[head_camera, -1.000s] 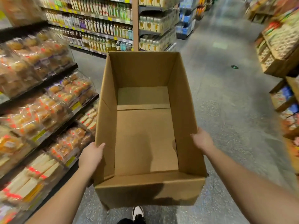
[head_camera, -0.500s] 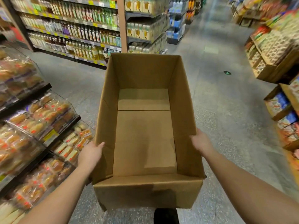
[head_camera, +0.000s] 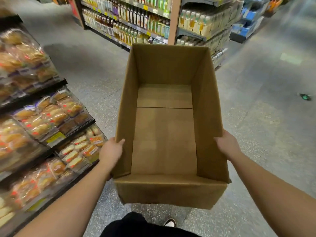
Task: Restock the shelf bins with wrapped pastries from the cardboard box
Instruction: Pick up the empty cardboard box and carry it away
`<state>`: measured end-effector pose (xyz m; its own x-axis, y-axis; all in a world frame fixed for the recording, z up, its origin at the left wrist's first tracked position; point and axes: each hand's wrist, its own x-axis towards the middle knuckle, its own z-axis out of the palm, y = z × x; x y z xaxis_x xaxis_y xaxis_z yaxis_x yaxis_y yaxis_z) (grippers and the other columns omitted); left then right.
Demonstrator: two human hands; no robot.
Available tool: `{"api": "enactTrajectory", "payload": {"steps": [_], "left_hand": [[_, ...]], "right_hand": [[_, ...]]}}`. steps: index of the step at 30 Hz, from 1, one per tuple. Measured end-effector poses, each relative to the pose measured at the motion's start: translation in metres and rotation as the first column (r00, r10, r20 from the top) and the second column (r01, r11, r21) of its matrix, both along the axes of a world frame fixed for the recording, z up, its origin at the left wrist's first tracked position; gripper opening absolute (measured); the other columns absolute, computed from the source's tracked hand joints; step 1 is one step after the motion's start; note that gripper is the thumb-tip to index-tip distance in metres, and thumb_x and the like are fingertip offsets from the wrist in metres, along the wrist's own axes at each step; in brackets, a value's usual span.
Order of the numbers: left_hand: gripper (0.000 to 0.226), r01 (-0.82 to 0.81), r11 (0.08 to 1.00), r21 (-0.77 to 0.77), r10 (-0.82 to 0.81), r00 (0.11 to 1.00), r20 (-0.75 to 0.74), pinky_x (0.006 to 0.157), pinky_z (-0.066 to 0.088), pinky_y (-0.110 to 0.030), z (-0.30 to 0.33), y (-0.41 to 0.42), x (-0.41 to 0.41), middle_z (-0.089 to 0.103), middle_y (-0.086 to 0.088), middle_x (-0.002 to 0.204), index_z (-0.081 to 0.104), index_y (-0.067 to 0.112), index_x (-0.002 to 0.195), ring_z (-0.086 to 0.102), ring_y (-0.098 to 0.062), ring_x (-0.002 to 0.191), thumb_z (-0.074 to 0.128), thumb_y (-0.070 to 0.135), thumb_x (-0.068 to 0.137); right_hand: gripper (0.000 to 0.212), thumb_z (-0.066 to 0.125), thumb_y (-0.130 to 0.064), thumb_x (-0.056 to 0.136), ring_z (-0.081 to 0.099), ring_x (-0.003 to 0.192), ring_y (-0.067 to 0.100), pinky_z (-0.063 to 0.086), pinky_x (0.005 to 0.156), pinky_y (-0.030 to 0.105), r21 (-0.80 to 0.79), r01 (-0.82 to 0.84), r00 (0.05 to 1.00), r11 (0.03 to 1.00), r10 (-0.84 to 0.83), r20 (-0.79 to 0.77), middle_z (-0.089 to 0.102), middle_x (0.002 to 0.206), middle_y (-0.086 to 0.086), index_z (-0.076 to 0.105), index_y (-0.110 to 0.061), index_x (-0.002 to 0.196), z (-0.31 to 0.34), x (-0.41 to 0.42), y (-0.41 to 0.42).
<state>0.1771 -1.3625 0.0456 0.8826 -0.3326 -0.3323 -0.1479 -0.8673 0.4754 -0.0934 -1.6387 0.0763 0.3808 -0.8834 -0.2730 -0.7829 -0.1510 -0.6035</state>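
The person is carrying an open cardboard box (head_camera: 165,134) at waist height above the speckled floor (head_camera: 256,117), and the box is showing only its bare bottom flaps: no pastries are lying inside. The left hand (head_camera: 111,149) is gripping the left wall, thumb hooking over the rim and fingers hidden on the outside. The right hand (head_camera: 228,145) is clasping the right wall the same way, so each grip is closing on cardboard alone. To the left, tiered shelf bins (head_camera: 56,137) are sitting packed with wrapped pastries (head_camera: 51,115), though motion blur is smearing the detail. Judging from the bare box, restocking is looking finished and the box is being taken away. Doing this well likely means keeping both walls pinched evenly so the box is not sagging, and steering its left side clear of the bin fronts.
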Motion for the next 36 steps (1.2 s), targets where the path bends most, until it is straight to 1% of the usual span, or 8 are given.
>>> {"api": "enactTrajectory", "payload": {"steps": [5,10,18,24,27,30,32,36], "left_hand": [[0.045,-0.081,0.996,-0.047,0.079,0.996,-0.043,0.076,0.045,-0.037,-0.017,-0.022,0.04,0.066,-0.016,0.109,0.055,0.006,0.126,0.062,-0.033,0.1,0.045,0.043,0.102],[0.045,-0.159,0.987,-0.029,0.156,0.984,-0.09,0.072,0.041,-0.036,-0.045,-0.036,0.101,0.067,-0.016,0.109,0.058,0.007,0.122,0.063,-0.035,0.1,0.044,0.044,0.102],[0.045,-0.265,0.964,-0.017,0.256,0.943,-0.215,0.077,0.037,-0.035,-0.091,-0.098,0.221,0.064,-0.016,0.117,0.055,0.006,0.124,0.06,-0.035,0.109,0.044,0.044,0.103],[0.037,-0.337,0.941,-0.018,0.32,0.906,-0.277,0.076,0.047,-0.034,-0.123,-0.13,0.294,0.064,-0.004,0.098,0.059,0.013,0.119,0.059,-0.025,0.086,0.047,0.043,0.102],[0.039,-0.378,0.926,0.001,0.357,0.874,-0.331,0.076,0.055,-0.039,-0.155,-0.135,0.319,0.068,-0.008,0.095,0.06,0.014,0.117,0.065,-0.026,0.083,0.047,0.046,0.1],[0.043,-0.414,0.909,0.052,0.407,0.853,-0.328,0.058,0.043,-0.03,-0.192,-0.142,0.334,0.064,-0.001,0.089,0.057,0.015,0.124,0.06,-0.014,0.071,0.044,0.049,0.101],[0.043,-0.438,0.896,0.071,0.434,0.832,-0.344,0.055,0.038,-0.029,-0.218,-0.149,0.343,0.063,0.002,0.087,0.057,0.015,0.126,0.057,-0.012,0.069,0.043,0.048,0.102],[0.042,-0.532,0.841,0.099,0.524,0.753,-0.399,0.065,0.05,-0.032,-0.277,-0.162,0.365,0.065,0.002,0.09,0.057,0.021,0.127,0.063,-0.016,0.077,0.044,0.051,0.101]], "right_hand": [[0.038,0.044,-0.021,0.101,0.059,0.096,0.025,0.046,0.085,0.037,0.011,-0.089,0.996,0.996,0.089,-0.021,0.065,0.125,0.011,0.053,-0.016,0.138,-0.011,0.061,-0.049],[0.038,0.045,-0.022,0.101,0.056,0.09,0.021,0.045,0.08,0.034,0.038,-0.156,0.987,0.987,0.157,-0.038,0.065,0.122,0.008,0.053,-0.019,0.138,-0.032,0.145,-0.086],[0.04,0.045,-0.021,0.101,0.058,0.095,0.022,0.048,0.09,0.04,0.062,-0.212,0.966,0.975,0.219,-0.138,0.065,0.124,0.007,0.051,-0.022,0.14,-0.064,0.303,-0.161],[0.04,0.048,-0.018,0.1,0.058,0.094,0.022,0.049,0.087,0.04,0.103,-0.223,0.954,0.969,0.239,-0.181,0.066,0.119,0.005,0.052,-0.023,0.139,-0.097,0.397,-0.197],[0.042,0.049,-0.017,0.097,0.056,0.091,0.023,0.044,0.082,0.036,0.137,-0.25,0.939,0.958,0.275,-0.206,0.063,0.108,0.0,0.053,-0.025,0.138,-0.125,0.429,-0.205],[0.04,0.049,-0.018,0.098,0.059,0.096,0.025,0.049,0.088,0.041,0.177,-0.254,0.923,0.951,0.293,-0.249,0.066,0.118,0.005,0.052,-0.023,0.137,-0.163,0.462,-0.217],[0.038,0.049,-0.018,0.098,0.059,0.095,0.024,0.05,0.089,0.043,0.193,-0.281,0.905,0.94,0.327,-0.273,0.066,0.119,0.006,0.053,-0.022,0.136,-0.193,0.485,-0.227],[0.038,0.049,-0.023,0.098,0.062,0.105,0.032,0.051,0.095,0.048,0.222,-0.342,0.853,0.913,0.401,-0.335,0.065,0.119,0.009,0.052,-0.019,0.136,-0.259,0.533,-0.252]]}}
